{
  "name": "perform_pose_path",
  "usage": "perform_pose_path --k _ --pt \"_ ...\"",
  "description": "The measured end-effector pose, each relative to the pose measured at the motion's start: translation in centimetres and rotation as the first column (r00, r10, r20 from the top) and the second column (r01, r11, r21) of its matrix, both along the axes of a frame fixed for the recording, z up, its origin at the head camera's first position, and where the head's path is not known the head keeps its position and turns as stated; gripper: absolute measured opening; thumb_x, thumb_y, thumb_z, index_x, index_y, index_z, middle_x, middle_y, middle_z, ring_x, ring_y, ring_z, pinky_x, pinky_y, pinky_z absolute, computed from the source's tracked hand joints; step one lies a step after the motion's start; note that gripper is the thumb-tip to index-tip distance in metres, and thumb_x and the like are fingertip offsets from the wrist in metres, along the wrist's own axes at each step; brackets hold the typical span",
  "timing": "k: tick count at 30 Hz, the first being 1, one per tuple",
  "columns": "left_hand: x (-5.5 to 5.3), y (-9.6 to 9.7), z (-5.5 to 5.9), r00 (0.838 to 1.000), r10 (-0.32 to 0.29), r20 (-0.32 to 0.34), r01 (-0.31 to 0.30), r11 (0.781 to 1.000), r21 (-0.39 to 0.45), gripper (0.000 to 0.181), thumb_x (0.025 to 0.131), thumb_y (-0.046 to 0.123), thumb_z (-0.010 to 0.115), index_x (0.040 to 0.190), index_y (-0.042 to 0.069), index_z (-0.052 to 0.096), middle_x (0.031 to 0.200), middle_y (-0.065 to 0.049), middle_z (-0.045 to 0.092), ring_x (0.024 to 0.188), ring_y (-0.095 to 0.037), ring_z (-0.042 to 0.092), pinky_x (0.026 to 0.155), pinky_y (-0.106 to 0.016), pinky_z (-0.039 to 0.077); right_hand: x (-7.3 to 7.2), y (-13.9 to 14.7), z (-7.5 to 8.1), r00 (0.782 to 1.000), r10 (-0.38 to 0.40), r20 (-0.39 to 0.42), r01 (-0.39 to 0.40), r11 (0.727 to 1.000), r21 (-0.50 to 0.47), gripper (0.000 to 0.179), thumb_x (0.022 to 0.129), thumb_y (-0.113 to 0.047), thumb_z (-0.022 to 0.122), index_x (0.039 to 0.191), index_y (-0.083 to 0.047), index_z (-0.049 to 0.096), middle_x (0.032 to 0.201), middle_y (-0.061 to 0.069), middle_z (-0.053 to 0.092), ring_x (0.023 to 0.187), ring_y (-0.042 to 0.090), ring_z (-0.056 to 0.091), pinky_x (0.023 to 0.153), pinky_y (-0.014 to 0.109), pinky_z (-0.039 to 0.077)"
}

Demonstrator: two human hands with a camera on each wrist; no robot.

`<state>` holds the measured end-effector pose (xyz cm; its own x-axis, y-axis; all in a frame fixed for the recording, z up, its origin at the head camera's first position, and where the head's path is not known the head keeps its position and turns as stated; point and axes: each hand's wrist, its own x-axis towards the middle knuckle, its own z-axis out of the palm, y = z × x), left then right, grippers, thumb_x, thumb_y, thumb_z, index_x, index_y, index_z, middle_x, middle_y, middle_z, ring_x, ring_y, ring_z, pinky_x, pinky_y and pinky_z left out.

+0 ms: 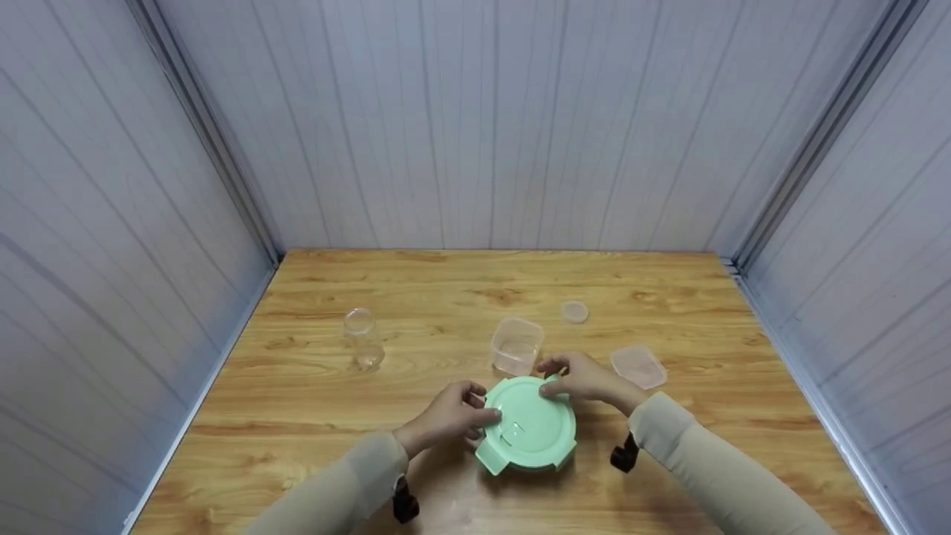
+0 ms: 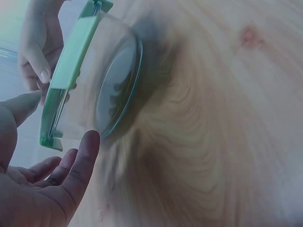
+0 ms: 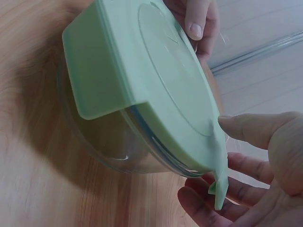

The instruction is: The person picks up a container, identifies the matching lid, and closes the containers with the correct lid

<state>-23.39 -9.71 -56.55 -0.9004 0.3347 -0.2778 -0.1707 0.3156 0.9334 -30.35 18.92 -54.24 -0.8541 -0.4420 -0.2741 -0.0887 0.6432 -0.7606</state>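
A round glass food container with a light green snap-on lid is on the wooden table, between the two hands. Its clear bowl shows under the lid in the left wrist view. My left hand holds its left side, thumb over the lid's edge and fingers along the bowl. On the far right side, my right hand pinches the rim, its thumb on the lid and its fingers beneath a side flap. Another flap hangs down beside the bowl in the right wrist view.
Just behind the container is a clear square tub. A square clear lid lies to the right, and a small round lid farther back. A clear jar is at left. Pale panel walls enclose the table.
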Motion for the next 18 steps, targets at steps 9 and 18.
perform_pose_path --k 9,18 --pt "1.0 -0.1 -0.3 1.000 0.012 0.029 -0.014 0.998 0.066 0.062 0.092 0.021 0.085 0.138 -0.007 0.054 0.114 -0.017 0.067 0.083 -0.023 0.072 0.073 -0.036 0.066 -0.4 -0.8 0.0 0.997 0.066 -0.037 -0.067 0.998 -0.018 0.034 0.094 -0.018 0.085 0.123 -0.003 0.077 0.119 0.011 0.078 0.108 0.023 0.067 0.101 0.048 0.056" --pt "1.2 0.3 -0.4 0.998 0.063 -0.022 -0.061 0.992 0.109 0.052 0.089 0.008 0.083 0.132 -0.008 0.059 0.106 -0.011 0.063 0.082 -0.017 0.067 0.069 -0.029 0.062 -0.6 -1.0 -0.2 0.996 0.085 -0.037 -0.087 0.995 -0.039 0.027 0.093 -0.015 0.084 0.118 -0.003 0.082 0.113 0.011 0.082 0.100 0.017 0.068 0.089 0.033 0.058"
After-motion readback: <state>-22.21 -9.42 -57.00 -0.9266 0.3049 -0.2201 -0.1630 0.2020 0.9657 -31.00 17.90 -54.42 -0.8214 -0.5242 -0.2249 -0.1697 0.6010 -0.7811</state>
